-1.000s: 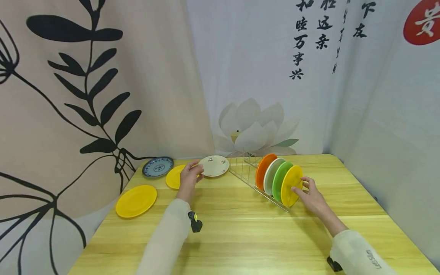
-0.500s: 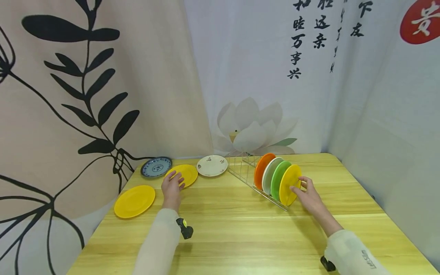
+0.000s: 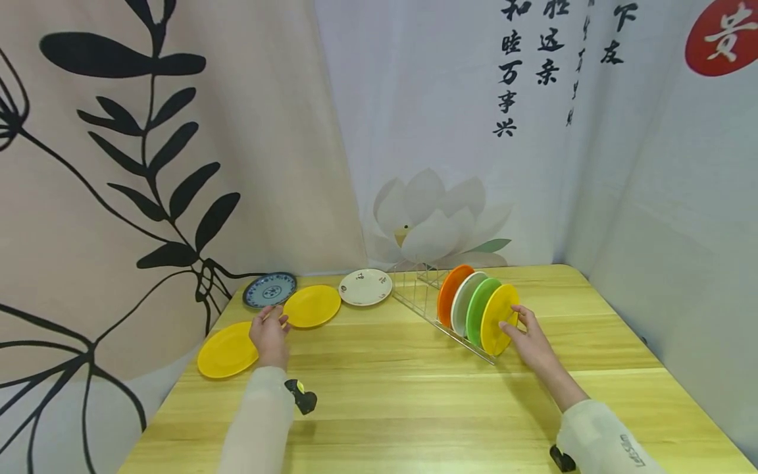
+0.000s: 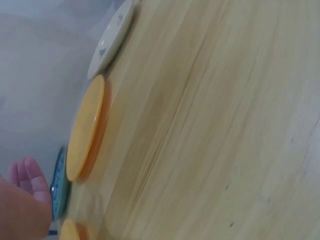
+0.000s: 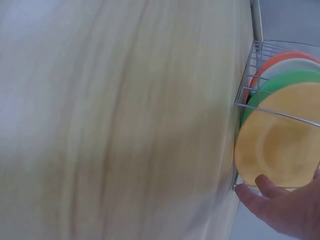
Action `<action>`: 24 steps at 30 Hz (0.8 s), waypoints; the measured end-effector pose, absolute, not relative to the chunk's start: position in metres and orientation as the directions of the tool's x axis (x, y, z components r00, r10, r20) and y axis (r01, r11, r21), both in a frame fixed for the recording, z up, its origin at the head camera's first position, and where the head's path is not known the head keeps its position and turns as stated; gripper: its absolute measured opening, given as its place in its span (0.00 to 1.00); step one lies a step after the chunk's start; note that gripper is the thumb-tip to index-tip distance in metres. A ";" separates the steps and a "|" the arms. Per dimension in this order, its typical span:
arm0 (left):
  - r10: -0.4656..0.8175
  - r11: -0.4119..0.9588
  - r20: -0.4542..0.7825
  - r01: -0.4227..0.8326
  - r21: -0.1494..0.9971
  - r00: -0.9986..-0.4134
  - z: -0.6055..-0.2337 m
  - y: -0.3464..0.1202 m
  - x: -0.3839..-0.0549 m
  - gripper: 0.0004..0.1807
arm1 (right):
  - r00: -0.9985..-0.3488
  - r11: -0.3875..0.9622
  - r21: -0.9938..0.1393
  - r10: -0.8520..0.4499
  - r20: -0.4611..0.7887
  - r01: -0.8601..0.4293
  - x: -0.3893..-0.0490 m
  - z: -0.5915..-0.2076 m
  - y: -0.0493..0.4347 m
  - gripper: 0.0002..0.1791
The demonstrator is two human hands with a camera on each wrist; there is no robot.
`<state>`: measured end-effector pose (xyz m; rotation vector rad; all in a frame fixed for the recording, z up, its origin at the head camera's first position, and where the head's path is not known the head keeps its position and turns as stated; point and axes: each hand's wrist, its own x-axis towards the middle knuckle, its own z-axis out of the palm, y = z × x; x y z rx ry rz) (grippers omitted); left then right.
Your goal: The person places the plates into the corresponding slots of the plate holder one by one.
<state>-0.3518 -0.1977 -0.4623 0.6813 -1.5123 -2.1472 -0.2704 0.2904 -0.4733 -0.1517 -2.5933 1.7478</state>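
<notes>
My left hand (image 3: 271, 336) is above the right rim of the front-left yellow plate (image 3: 225, 352), with relaxed fingers and nothing held. Whether it touches that plate cannot be seen. Behind it lie a blue-patterned plate (image 3: 269, 290), a second yellow plate (image 4: 86, 127) and a white plate with small motifs (image 3: 365, 287). At the wire dish rack (image 3: 417, 299), my right hand (image 3: 535, 339) holds the edge of an upright yellow plate (image 5: 287, 135) between thumb and fingers. Green (image 3: 476, 306), white (image 3: 460, 309) and orange (image 3: 447, 296) plates stand behind that one in the rack.
The wooden table (image 3: 379, 408) spreads between both arms and meets a printed curtain (image 3: 266, 131) at its back edge. Another curtain (image 3: 669, 230) hangs along the right side. The rack's left part has bare wires.
My left hand has moved from beside the white plate leftward, past the middle yellow plate, to the front-left yellow plate. My right hand has stayed at the upright yellow plate.
</notes>
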 end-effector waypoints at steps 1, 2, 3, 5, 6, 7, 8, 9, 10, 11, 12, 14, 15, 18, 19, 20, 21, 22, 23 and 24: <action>-0.603 -0.317 -0.153 0.059 0.947 -0.783 -0.461 -0.200 -0.351 0.24 | -0.995 0.368 -0.927 0.083 -0.046 0.073 -0.270 -0.473 0.290 0.41; -0.610 -0.316 -0.152 0.063 0.947 -0.778 -0.461 -0.203 -0.351 0.23 | -0.996 0.366 -0.928 0.082 -0.045 0.072 -0.270 -0.473 0.290 0.41; -0.616 -0.318 -0.156 0.062 0.946 -0.772 -0.460 -0.205 -0.350 0.23 | -0.996 0.363 -0.929 0.079 -0.046 0.072 -0.270 -0.474 0.290 0.41; -0.624 -0.319 -0.163 0.059 0.946 -0.765 -0.458 -0.210 -0.349 0.22 | -0.996 0.359 -0.930 0.078 -0.048 0.073 -0.269 -0.475 0.290 0.42; -0.626 -0.318 -0.164 0.058 0.946 -0.762 -0.457 -0.213 -0.348 0.22 | -0.996 0.360 -0.930 0.078 -0.049 0.074 -0.269 -0.475 0.290 0.42; -0.630 -0.321 -0.168 0.057 0.945 -0.758 -0.456 -0.216 -0.347 0.22 | -0.996 0.362 -0.929 0.075 -0.048 0.072 -0.269 -0.475 0.290 0.42; -0.636 -0.323 -0.172 0.057 0.945 -0.753 -0.455 -0.220 -0.347 0.22 | -0.996 0.364 -0.929 0.075 -0.049 0.073 -0.269 -0.476 0.290 0.42; -0.640 -0.324 -0.181 0.049 0.945 -0.746 -0.453 -0.223 -0.346 0.23 | -0.996 0.369 -0.927 0.072 -0.050 0.073 -0.269 -0.476 0.291 0.42; -0.644 -0.326 -0.188 0.044 0.944 -0.741 -0.452 -0.227 -0.345 0.23 | -0.996 0.374 -0.925 0.070 -0.049 0.071 -0.269 -0.477 0.291 0.41; -0.649 -0.329 -0.197 0.039 0.943 -0.735 -0.451 -0.231 -0.344 0.23 | -0.996 0.380 -0.922 0.068 -0.049 0.071 -0.269 -0.477 0.291 0.41; -0.653 -0.334 -0.205 0.033 0.942 -0.729 -0.450 -0.236 -0.343 0.24 | -0.997 0.385 -0.920 0.067 -0.047 0.070 -0.269 -0.477 0.292 0.41; -0.659 -0.344 -0.226 0.021 0.939 -0.718 -0.449 -0.246 -0.341 0.25 | -0.997 0.395 -0.916 0.066 -0.045 0.068 -0.269 -0.477 0.292 0.41; -0.664 -0.345 -0.234 0.013 0.938 -0.710 -0.448 -0.251 -0.340 0.26 | -0.997 0.401 -0.914 0.065 -0.044 0.067 -0.269 -0.478 0.293 0.41; -0.676 -0.355 -0.247 0.013 0.935 -0.695 -0.449 -0.265 -0.335 0.27 | -0.997 0.407 -0.911 0.069 -0.046 0.071 -0.269 -0.478 0.293 0.41; -0.680 -0.362 -0.254 0.014 0.932 -0.688 -0.450 -0.270 -0.334 0.28 | -0.996 0.409 -0.910 0.071 -0.045 0.070 -0.269 -0.478 0.293 0.40; -0.686 -0.366 -0.258 0.017 0.930 -0.681 -0.451 -0.275 -0.332 0.28 | -0.996 0.411 -0.909 0.072 -0.045 0.071 -0.269 -0.478 0.293 0.41; -0.691 -0.379 -0.265 0.024 0.925 -0.672 -0.452 -0.279 -0.331 0.28 | -0.996 0.413 -0.908 0.074 -0.045 0.072 -0.269 -0.478 0.293 0.41; -0.696 -0.393 -0.275 0.031 0.919 -0.664 -0.453 -0.284 -0.329 0.27 | -0.996 0.413 -0.908 0.074 -0.045 0.072 -0.269 -0.478 0.293 0.41; -0.699 -0.410 -0.287 0.039 0.911 -0.655 -0.454 -0.288 -0.328 0.26 | -0.996 0.415 -0.907 0.074 -0.044 0.071 -0.269 -0.478 0.293 0.41; -0.704 -0.424 -0.297 0.047 0.904 -0.645 -0.455 -0.293 -0.326 0.25 | -0.996 0.416 -0.906 0.074 -0.044 0.070 -0.270 -0.478 0.293 0.41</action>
